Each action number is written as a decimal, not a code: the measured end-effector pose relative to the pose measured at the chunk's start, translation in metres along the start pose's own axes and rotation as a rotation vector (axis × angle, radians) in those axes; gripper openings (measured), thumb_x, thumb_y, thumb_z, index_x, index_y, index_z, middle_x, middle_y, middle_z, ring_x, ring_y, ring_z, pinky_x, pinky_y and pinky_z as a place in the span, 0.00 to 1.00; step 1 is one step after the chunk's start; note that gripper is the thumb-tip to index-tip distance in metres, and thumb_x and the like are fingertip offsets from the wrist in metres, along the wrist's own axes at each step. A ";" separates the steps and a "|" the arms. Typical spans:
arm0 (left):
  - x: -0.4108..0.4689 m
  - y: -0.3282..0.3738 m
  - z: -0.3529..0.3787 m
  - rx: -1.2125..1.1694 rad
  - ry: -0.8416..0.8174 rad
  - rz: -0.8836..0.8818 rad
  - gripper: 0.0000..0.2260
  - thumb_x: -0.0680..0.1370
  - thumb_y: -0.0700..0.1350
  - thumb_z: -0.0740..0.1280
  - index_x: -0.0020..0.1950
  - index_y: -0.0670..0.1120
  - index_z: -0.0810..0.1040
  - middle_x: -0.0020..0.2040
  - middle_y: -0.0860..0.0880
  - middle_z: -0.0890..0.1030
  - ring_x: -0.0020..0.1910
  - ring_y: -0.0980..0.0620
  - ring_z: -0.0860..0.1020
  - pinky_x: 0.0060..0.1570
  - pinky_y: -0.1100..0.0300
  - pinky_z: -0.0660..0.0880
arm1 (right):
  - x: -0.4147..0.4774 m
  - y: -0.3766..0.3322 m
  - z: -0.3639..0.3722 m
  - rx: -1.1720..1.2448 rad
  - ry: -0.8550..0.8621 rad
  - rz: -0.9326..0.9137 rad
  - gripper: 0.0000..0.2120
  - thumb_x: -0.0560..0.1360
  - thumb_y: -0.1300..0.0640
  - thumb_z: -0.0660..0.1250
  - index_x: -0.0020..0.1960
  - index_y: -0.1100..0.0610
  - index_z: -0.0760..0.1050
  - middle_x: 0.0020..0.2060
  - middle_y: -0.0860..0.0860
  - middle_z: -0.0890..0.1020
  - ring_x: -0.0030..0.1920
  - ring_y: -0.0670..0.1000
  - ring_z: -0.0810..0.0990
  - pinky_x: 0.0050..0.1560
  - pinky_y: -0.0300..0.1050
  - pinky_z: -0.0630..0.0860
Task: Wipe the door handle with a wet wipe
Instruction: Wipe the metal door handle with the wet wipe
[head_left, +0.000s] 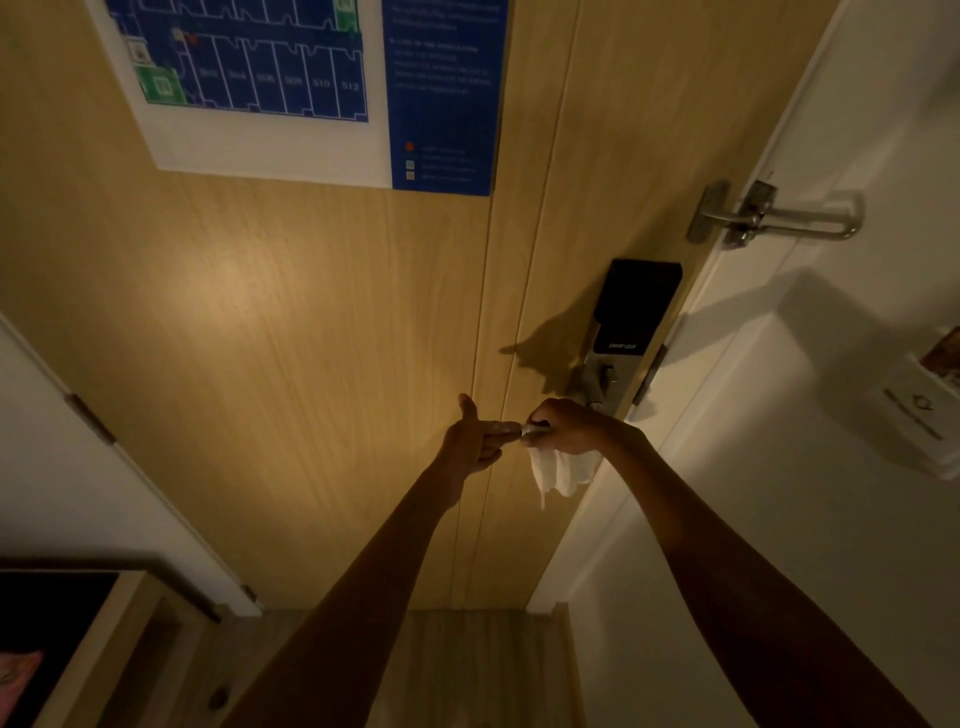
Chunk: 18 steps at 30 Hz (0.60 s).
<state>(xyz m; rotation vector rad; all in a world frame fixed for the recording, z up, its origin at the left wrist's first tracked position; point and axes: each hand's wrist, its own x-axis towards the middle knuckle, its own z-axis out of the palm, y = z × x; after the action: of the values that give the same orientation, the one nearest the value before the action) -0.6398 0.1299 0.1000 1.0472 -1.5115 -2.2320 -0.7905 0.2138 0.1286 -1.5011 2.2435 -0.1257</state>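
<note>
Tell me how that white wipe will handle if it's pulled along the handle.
The wipe is probably floppy: its free part hangs in loose folds below the right hand. It looks thin and light, so it should likely wrap the handle easily. It may bunch or slip unless gripped; the left hand only touches the handle's tip.

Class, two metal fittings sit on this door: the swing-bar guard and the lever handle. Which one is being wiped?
The lever handle: the right hand wraps a wipe around it, below the black lock. The swing-bar guard sits untouched above.
</note>
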 end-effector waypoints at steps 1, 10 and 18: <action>0.000 0.000 0.000 -0.006 0.000 -0.003 0.39 0.79 0.62 0.38 0.58 0.38 0.80 0.57 0.41 0.82 0.46 0.54 0.79 0.51 0.64 0.73 | -0.001 0.000 0.001 -0.006 0.019 0.001 0.16 0.77 0.48 0.64 0.56 0.60 0.77 0.50 0.56 0.81 0.50 0.55 0.80 0.50 0.45 0.73; -0.004 -0.002 0.000 0.016 0.021 -0.002 0.38 0.79 0.63 0.40 0.55 0.41 0.82 0.51 0.45 0.84 0.49 0.53 0.80 0.49 0.63 0.74 | -0.030 0.014 0.045 -0.128 0.657 -0.169 0.07 0.75 0.54 0.70 0.50 0.56 0.80 0.40 0.50 0.84 0.44 0.49 0.82 0.51 0.42 0.76; -0.002 -0.003 0.004 0.016 0.037 0.016 0.35 0.80 0.61 0.41 0.53 0.42 0.82 0.52 0.47 0.84 0.50 0.56 0.79 0.53 0.63 0.73 | -0.018 0.005 0.043 -0.063 0.592 -0.186 0.09 0.75 0.54 0.69 0.52 0.58 0.81 0.43 0.52 0.85 0.47 0.50 0.82 0.52 0.44 0.76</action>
<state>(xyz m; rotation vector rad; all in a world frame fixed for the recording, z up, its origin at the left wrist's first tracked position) -0.6404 0.1352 0.0987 1.0714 -1.5198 -2.1809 -0.7718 0.2393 0.0942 -1.8940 2.5522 -0.6358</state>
